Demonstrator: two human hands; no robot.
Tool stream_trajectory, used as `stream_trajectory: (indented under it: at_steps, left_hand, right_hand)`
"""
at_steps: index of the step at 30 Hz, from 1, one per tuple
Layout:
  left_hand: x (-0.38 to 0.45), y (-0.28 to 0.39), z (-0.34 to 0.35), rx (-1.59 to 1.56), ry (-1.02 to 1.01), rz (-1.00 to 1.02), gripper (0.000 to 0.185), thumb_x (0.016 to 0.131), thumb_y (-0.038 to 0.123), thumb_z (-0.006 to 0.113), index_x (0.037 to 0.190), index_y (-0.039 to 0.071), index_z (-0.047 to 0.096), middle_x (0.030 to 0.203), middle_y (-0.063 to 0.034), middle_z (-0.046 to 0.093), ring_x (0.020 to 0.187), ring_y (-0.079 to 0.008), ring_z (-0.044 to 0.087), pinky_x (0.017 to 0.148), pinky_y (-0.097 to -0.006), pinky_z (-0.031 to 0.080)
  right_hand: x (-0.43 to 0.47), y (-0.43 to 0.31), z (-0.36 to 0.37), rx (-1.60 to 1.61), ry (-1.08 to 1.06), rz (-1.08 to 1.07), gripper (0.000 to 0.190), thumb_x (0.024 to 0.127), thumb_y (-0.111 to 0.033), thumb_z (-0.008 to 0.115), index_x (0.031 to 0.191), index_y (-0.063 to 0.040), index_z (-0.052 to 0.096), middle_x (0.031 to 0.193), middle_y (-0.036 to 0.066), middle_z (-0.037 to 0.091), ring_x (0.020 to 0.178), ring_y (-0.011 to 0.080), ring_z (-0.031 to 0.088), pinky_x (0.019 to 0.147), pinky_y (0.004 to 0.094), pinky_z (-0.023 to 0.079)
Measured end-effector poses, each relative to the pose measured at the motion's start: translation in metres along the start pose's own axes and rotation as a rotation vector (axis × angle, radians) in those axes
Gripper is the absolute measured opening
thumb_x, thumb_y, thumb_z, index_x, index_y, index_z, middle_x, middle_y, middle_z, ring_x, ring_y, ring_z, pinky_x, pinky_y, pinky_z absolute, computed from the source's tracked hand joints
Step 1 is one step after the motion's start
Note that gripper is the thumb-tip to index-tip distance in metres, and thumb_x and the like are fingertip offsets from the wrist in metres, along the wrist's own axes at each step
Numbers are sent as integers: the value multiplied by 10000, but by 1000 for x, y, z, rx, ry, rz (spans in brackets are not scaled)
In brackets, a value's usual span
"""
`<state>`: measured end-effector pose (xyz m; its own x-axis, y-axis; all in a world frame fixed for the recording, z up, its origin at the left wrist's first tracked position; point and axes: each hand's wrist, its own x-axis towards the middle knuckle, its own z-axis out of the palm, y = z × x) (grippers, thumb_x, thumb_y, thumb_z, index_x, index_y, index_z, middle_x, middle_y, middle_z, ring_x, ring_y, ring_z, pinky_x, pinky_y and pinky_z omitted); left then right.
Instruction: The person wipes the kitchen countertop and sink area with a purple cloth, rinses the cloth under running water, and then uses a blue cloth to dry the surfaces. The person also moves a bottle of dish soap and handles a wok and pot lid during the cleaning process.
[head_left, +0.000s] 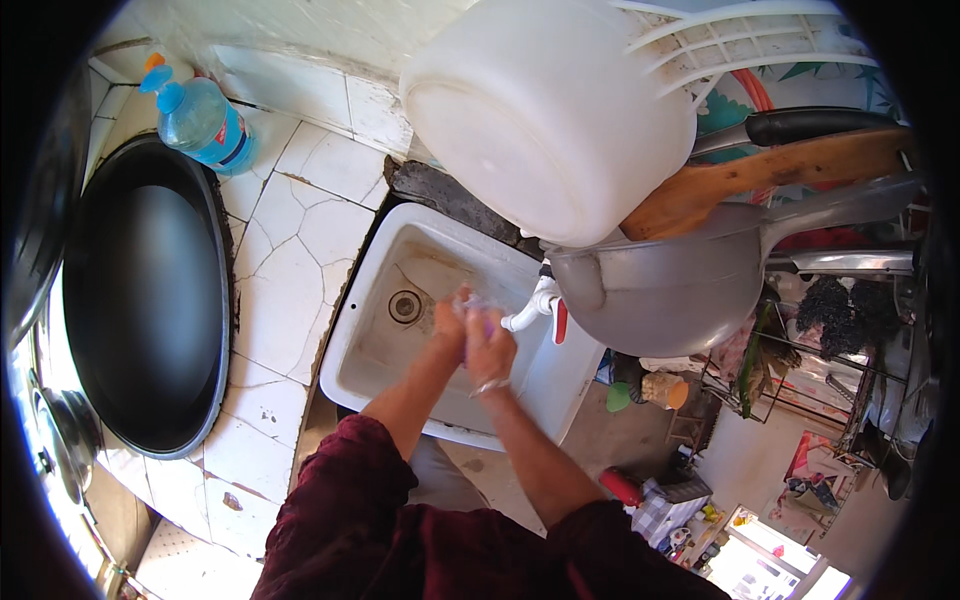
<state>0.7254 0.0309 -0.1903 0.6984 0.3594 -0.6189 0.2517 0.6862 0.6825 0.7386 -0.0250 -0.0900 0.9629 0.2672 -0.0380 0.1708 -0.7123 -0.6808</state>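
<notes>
Both my hands are close together over the white ceramic sink (360, 345), to the right of its round drain (406, 307). My left hand (450, 322) and my right hand (491, 349), with a band at its wrist, hold a small purplish, wet-looking thing (474, 315) between them; its kind cannot be told, and the fingers partly hide it. A white plastic tap (532, 306) with a red lever (559, 322) points at my right hand from the sink's right side. Whether water runs from it is unclear.
A large black wok (150, 300) sits in the cracked white tile counter (292, 262), with a blue pump bottle (202, 124) behind it. A white plastic basin (540, 112), a grey plastic dipper (660, 285) and a wooden spatula (750, 180) hang over the sink's right side.
</notes>
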Motion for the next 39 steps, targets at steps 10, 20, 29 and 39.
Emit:
stream_trajectory:
  at_steps: [10, 20, 29, 39]
  left_hand:
    - [19, -17, -23, 366, 88, 42, 337, 1042, 312, 500, 988, 16, 653, 903, -179, 705, 740, -331, 636, 732, -439, 545]
    - [-43, 54, -9, -826, -261, -150, 503, 1002, 477, 569, 1289, 64, 569, 1230, -129, 663, 1132, -254, 625, 1035, -482, 472]
    - [-38, 38, 9, -839, -209, -396, 474, 1037, 541, 476, 1180, 117, 633, 1162, -84, 690, 1071, -274, 657, 917, -408, 526]
    - [-48, 18, -8, 868, 113, 431, 297, 989, 325, 573, 997, 40, 654, 913, -184, 685, 870, -364, 663, 795, -458, 539]
  right_hand:
    - [1, 11, 12, 16, -56, 24, 372, 984, -380, 605, 907, -25, 681, 792, 249, 662, 733, 458, 623, 643, 504, 487]
    - [66, 75, -3, 688, -164, 706, 328, 981, -394, 626, 1004, -67, 636, 879, 73, 655, 723, 262, 612, 647, 398, 489]
    - [6, 14, -29, 237, -311, 83, 395, 942, -327, 698, 704, -36, 576, 677, 92, 597, 631, 212, 571, 599, 402, 465]
    - [-14, -26, -8, -22, -98, -293, 367, 975, -282, 603, 715, -25, 640, 688, 238, 634, 630, 452, 617, 554, 476, 467]
